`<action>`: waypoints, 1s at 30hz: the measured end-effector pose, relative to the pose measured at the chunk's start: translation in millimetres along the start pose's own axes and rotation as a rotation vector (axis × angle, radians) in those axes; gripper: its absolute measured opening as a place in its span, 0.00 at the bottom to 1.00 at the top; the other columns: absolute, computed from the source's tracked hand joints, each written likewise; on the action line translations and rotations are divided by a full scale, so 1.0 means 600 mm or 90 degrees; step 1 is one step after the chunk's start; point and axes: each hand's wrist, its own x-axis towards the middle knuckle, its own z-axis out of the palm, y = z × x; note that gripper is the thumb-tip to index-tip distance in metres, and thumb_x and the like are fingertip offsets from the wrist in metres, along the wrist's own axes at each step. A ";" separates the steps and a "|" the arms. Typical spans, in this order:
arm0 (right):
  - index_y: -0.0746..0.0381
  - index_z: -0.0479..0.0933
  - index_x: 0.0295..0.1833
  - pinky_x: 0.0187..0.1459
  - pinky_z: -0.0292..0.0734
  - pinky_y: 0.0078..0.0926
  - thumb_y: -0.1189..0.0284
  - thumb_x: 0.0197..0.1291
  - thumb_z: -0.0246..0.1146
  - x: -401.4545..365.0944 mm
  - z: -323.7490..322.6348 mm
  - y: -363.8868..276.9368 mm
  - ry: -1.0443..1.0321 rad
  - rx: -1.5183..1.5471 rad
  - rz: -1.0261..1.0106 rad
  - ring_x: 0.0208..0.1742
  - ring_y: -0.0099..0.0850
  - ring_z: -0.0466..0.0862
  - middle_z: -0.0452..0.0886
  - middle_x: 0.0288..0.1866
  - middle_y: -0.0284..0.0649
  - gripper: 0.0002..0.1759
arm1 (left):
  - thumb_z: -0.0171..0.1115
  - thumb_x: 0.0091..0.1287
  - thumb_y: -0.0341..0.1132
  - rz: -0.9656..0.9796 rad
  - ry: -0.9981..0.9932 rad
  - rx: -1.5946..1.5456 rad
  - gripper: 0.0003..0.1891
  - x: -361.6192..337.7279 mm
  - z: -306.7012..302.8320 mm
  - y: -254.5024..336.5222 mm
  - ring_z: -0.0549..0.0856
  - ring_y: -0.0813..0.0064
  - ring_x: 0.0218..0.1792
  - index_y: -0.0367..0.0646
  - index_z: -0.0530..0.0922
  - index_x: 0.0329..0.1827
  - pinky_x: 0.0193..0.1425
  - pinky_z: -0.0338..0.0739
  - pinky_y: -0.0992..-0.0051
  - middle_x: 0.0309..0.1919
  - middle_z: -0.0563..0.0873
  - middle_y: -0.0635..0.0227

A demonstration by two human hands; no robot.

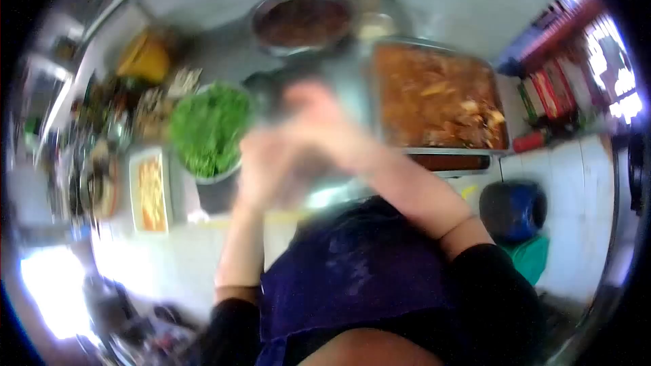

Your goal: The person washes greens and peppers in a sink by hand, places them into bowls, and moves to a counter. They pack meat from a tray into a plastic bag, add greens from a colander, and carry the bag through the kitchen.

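Observation:
Both of my hands are raised together in front of my chest, heavily blurred by motion. My left hand (263, 163) is beside the bowl of chopped green herbs (207, 129). My right hand (324, 122) is just above and to its right, close to the big metal tray of orange-brown stew (437, 95). A grey, shiny metal shape (339, 78) smears around the hands. The blur hides whether either hand grips it. Dark sleeves are pushed up my forearms over a purple apron (352, 278).
A steel bowl of dark brown food (302, 20) stands at the back. On the left are a yellow container (146, 57), several small dishes, and a small tray of yellow-orange food (150, 193). A blue bin (515, 210) and red packages (549, 88) are at the right.

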 end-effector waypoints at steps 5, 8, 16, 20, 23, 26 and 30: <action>0.57 0.63 0.50 0.36 0.72 0.35 0.70 0.55 0.59 0.154 -0.112 0.116 0.333 0.462 0.278 0.33 0.33 0.78 0.74 0.38 0.43 0.18 | 0.57 0.61 0.33 -0.287 0.074 -0.488 0.09 -0.126 -0.016 -0.092 0.78 0.66 0.48 0.40 0.74 0.24 0.62 0.64 0.66 0.33 0.82 0.62; 0.54 0.66 0.50 0.43 0.67 0.42 0.64 0.52 0.61 0.207 -0.137 0.223 0.450 0.413 0.401 0.37 0.35 0.75 0.69 0.48 0.46 0.20 | 0.57 0.60 0.35 -0.291 0.316 -0.851 0.11 -0.208 0.025 -0.137 0.77 0.68 0.39 0.41 0.71 0.22 0.58 0.66 0.68 0.25 0.78 0.65; 0.54 0.67 0.59 0.37 0.72 0.33 0.71 0.57 0.59 0.194 -0.148 0.295 0.504 0.287 0.451 0.39 0.34 0.77 0.74 0.44 0.45 0.22 | 0.54 0.62 0.44 -0.265 0.497 -1.064 0.16 -0.224 0.042 -0.166 0.76 0.68 0.30 0.47 0.67 0.18 0.61 0.67 0.63 0.18 0.73 0.69; 0.61 0.61 0.67 0.34 0.77 0.16 0.84 0.59 0.57 0.119 -0.079 0.144 0.226 0.226 0.134 0.36 0.27 0.80 0.79 0.48 0.48 0.29 | 0.53 0.64 0.49 -0.160 0.324 -1.054 0.18 -0.129 -0.023 -0.090 0.80 0.62 0.40 0.42 0.75 0.40 0.64 0.68 0.57 0.36 0.81 0.63; 0.57 0.46 0.75 0.24 0.72 0.13 0.80 0.59 0.58 0.080 -0.039 0.086 -0.048 0.157 0.156 0.28 0.20 0.77 0.79 0.53 0.47 0.41 | 0.53 0.66 0.51 -0.267 0.088 -0.886 0.27 -0.065 -0.023 -0.069 0.81 0.63 0.49 0.40 0.70 0.60 0.58 0.73 0.63 0.52 0.80 0.58; 0.55 0.40 0.76 0.26 0.72 0.13 0.86 0.52 0.58 0.013 0.026 0.040 -0.190 -0.093 0.166 0.28 0.19 0.77 0.82 0.41 0.40 0.49 | 0.54 0.68 0.47 -0.267 0.034 -0.609 0.26 -0.009 0.009 -0.041 0.82 0.75 0.42 0.38 0.68 0.62 0.43 0.76 0.79 0.47 0.82 0.62; 0.56 0.43 0.75 0.39 0.75 0.19 0.81 0.57 0.59 0.023 -0.050 0.093 -0.110 0.154 0.192 0.40 0.24 0.78 0.77 0.44 0.40 0.44 | 0.58 0.68 0.38 -0.206 -0.032 -0.136 0.13 -0.058 -0.014 -0.057 0.76 0.85 0.29 0.38 0.76 0.48 0.33 0.71 0.83 0.27 0.79 0.76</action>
